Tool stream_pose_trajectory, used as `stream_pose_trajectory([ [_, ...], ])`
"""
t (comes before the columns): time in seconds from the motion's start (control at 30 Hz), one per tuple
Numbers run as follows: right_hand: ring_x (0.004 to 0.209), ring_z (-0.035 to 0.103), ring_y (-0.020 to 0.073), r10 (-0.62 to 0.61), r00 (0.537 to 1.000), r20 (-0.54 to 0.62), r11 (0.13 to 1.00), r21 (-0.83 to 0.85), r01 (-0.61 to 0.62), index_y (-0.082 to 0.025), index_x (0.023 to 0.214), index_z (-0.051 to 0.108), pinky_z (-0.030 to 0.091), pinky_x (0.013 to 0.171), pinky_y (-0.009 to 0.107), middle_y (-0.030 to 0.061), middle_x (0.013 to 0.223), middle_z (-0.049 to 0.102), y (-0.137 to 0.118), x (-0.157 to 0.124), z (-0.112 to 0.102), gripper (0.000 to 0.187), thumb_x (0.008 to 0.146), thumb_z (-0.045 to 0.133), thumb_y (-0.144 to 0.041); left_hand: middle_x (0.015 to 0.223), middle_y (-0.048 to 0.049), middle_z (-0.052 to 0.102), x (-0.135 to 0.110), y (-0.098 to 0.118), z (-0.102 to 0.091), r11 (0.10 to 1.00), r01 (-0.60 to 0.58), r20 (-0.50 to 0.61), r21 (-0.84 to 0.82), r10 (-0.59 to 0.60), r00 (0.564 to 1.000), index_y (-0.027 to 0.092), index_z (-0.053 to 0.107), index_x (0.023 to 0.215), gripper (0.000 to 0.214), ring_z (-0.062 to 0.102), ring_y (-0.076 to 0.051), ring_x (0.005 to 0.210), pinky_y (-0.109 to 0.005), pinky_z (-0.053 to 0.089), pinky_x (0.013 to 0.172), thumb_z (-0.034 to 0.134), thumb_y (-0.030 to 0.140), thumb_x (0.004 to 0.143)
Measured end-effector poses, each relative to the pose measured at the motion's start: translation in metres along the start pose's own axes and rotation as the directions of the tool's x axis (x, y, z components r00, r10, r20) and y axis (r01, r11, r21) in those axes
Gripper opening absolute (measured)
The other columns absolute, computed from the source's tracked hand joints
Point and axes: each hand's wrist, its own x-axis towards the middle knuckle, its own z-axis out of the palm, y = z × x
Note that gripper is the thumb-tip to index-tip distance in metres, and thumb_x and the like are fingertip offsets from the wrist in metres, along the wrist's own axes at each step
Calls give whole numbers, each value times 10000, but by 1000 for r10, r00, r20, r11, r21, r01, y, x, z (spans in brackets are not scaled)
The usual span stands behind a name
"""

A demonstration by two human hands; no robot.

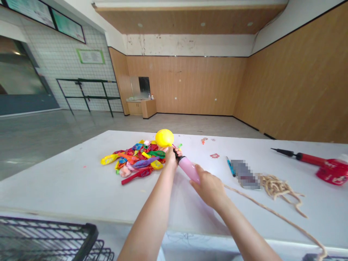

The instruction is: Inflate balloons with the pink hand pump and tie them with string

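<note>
Over the remote feed I find the left hand point(171, 156) with fingers closed around the pink pump's point(188, 169) black end; their exact pinch is hidden. The right hand's point(210, 185) fingers curl around its barrel. The yellow balloon point(164, 137) sits just beyond the left hand, above the desk point(81, 192).

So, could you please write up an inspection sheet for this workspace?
Surface: smooth white table.
Job's things: round yellow inflated balloon by the left hand; pink cylindrical hand pump; pile of multicoloured limp balloons.
Clutter: slim blue pen, pixelated grey rectangular object, red-and-black pump, red container.
Hands: left around the pink pump's black end; right hand gripping its barrel.
Cables: nothing seen on the table; only beige fibre rope.
Surroundings: black wire basket at near left; wood-coloured walls.
</note>
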Motion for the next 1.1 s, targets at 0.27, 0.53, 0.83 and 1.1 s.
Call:
stream_pose_trajectory([
  [0.27, 1020, 636, 270, -52, 993, 103, 997, 68, 45, -147, 1203, 538, 422, 794, 320, 155, 1115, 678, 4, 6, -2, 434, 864, 495, -414, 481, 86, 340, 1, 5, 0, 995, -61, -45, 82, 64, 997, 200, 377, 697, 235, 300, -29, 323, -142, 206, 327, 575, 217, 821],
  [0.53, 1040, 626, 270, -2, 992, 127, 989, 147, -17, -152, 1235, 512, 409, 791, 312, 142, 1094, 682, 39, -46, -7, 409, 886, 508, -365, 487, 88, 332, 7, 20, -1, 995, -95, -29, 37, 96, 995, 201, 378, 703, 261, 308, -31, 336, -143, 211, 330, 591, 282, 831],
  [0.83, 1011, 642, 262, -10, 1000, 3, 998, 58, 9, -118, 1175, 506, 425, 771, 305, 159, 1114, 665, -3, 7, 1, 360, 877, 522, -321, 491, 70, 368, -4, 6, 2, 994, -79, 20, 74, 78, 997, 198, 381, 689, 238, 352, -45, 352, -160, 264, 364, 539, 242, 862],
  [1.1, 983, 658, 279, 2, 999, 50, 997, 81, -6, -117, 1176, 523, 433, 760, 317, 161, 1072, 689, -1, 0, 6, 401, 810, 520, -282, 476, 81, 363, -5, 2, 0, 984, -104, 15, 146, 103, 995, 201, 390, 704, 262, 336, -46, 336, -161, 206, 344, 614, 294, 804],
])
